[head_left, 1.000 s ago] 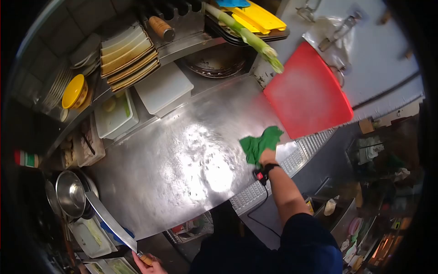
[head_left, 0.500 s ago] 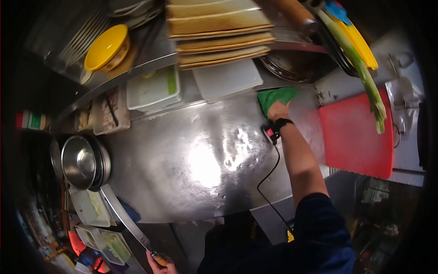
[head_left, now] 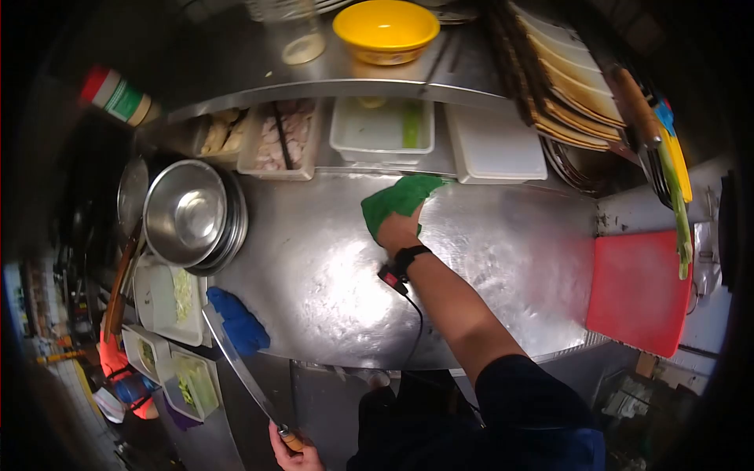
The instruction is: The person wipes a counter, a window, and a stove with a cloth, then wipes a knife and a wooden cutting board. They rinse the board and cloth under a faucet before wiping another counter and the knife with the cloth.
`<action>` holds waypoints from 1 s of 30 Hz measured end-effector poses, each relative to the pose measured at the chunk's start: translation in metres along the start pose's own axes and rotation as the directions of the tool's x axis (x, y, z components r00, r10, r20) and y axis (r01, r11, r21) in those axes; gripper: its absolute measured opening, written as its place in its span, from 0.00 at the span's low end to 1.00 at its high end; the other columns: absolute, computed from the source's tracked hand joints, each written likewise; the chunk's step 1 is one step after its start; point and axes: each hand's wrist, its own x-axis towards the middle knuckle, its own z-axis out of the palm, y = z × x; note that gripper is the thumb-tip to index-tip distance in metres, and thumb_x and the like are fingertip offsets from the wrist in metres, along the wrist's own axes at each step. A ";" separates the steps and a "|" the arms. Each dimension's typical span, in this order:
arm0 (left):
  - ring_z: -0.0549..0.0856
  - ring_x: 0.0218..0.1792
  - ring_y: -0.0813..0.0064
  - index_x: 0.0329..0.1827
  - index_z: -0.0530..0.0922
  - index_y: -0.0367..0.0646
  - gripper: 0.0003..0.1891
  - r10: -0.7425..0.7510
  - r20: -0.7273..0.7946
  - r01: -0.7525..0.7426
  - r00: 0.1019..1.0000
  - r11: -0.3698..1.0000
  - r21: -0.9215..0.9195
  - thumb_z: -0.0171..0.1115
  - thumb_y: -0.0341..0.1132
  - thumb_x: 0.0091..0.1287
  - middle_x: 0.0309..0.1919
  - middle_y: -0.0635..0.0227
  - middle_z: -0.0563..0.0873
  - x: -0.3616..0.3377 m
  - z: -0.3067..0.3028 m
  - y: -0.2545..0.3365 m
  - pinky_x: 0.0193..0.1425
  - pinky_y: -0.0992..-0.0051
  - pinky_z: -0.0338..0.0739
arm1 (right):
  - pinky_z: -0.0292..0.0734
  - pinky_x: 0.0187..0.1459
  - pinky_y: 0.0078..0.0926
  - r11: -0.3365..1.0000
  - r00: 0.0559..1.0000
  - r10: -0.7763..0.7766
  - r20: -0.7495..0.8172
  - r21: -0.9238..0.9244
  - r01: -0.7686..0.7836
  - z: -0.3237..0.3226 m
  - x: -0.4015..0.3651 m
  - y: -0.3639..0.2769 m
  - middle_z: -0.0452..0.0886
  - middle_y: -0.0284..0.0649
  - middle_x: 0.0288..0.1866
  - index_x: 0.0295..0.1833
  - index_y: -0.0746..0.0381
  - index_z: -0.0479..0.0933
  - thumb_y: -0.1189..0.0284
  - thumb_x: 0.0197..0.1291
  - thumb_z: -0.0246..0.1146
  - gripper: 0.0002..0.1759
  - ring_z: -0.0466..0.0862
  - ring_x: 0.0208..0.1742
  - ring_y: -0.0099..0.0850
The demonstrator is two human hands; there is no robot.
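My right hand presses a green cloth onto the steel worktop, near its back edge and in front of the plastic tubs. Most of the fingers are covered by the cloth. A dark strap with a small cabled device sits on that wrist. Down at the lower left, my left hand grips the wooden handle of a long-bladed knife. The blade points up and left, its tip close to a crumpled blue cloth.
Stacked metal bowls stand on the left. Along the back are a tub of sliced meat, a tub with green contents and a white-lidded tub. A yellow bowl rests on the shelf. A red cutting board leans at right.
My right hand has moved the green cloth left along the worktop, from the right end to the middle. The view has turned left. The knife stays in my left hand.
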 end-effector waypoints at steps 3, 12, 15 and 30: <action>0.80 0.48 0.76 0.77 0.64 0.35 0.32 -0.043 -0.015 0.042 0.999 0.998 -0.048 0.54 0.16 0.68 0.52 0.65 0.80 -0.006 -0.012 -0.007 0.53 0.78 0.77 | 0.46 0.78 0.64 0.971 0.996 0.082 0.048 0.223 -0.090 0.004 0.016 -0.053 0.75 0.53 0.67 0.62 0.62 0.78 0.59 0.65 0.58 0.25 0.66 0.73 0.58; 0.78 0.44 0.77 0.80 0.61 0.37 0.35 -0.152 -0.093 0.145 0.984 0.987 -0.075 0.52 0.14 0.66 0.49 0.68 0.79 -0.024 -0.040 -0.027 0.49 0.80 0.75 | 0.54 0.77 0.58 0.890 0.894 -0.446 -0.032 0.093 0.447 0.030 0.050 -0.119 0.81 0.49 0.60 0.57 0.59 0.81 0.65 0.64 0.55 0.19 0.73 0.69 0.52; 0.78 0.43 0.78 0.80 0.61 0.37 0.36 -0.165 -0.122 0.158 0.979 0.985 -0.068 0.52 0.14 0.66 0.47 0.69 0.79 -0.030 -0.045 -0.034 0.49 0.81 0.75 | 0.53 0.77 0.59 0.803 0.801 -0.590 0.097 -0.027 0.595 0.032 0.064 -0.122 0.82 0.49 0.63 0.58 0.59 0.81 0.64 0.64 0.54 0.21 0.75 0.70 0.49; 0.77 0.43 0.78 0.80 0.61 0.37 0.37 -0.303 -0.206 0.276 0.930 0.950 -0.149 0.54 0.14 0.65 0.47 0.69 0.78 -0.077 -0.054 -0.062 0.50 0.79 0.76 | 0.67 0.73 0.40 0.322 0.316 -0.947 0.064 0.218 0.921 0.072 0.090 -0.169 0.80 0.50 0.62 0.58 0.61 0.81 0.61 0.65 0.60 0.21 0.75 0.67 0.49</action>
